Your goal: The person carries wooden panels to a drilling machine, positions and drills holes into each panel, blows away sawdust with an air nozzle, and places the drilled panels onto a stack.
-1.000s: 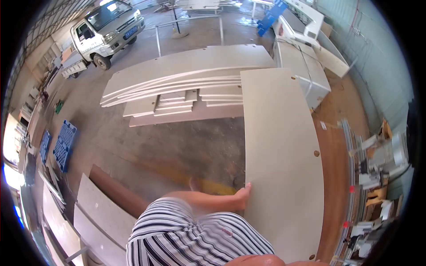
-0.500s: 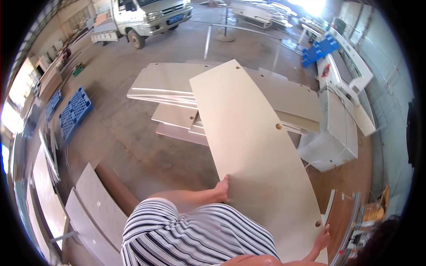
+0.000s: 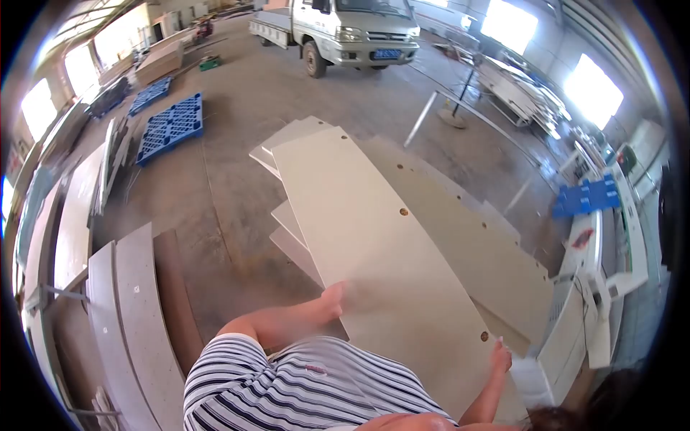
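A long beige board (image 3: pixel 381 244) with round holes along its right edge stretches away from my body. My left hand (image 3: pixel 333 299) is closed on the board's left edge, its fingers hidden beneath. On the opposite edge, close to the nearest hole, my right hand (image 3: pixel 501 356) grips the board, also with part of its fingers out of sight. Under and beyond the held board lies a stack of similar beige boards (image 3: pixel 460 241), fanned out unevenly. The held board covers much of this stack, and I cannot tell whether it rests on it.
Grey panels (image 3: pixel 136 302) lean at the left, with blue pallets (image 3: pixel 172 128) farther off. A small truck (image 3: pixel 352 39) stands ahead. To the right are white cabinet pieces (image 3: pixel 568 345), another blue pallet (image 3: pixel 586 197) and a stand with a round base (image 3: pixel 454 117).
My view has turned right to left, so the truck and pallets appear farther right. The held board has swung over the stack and sits lower, still in both hands.
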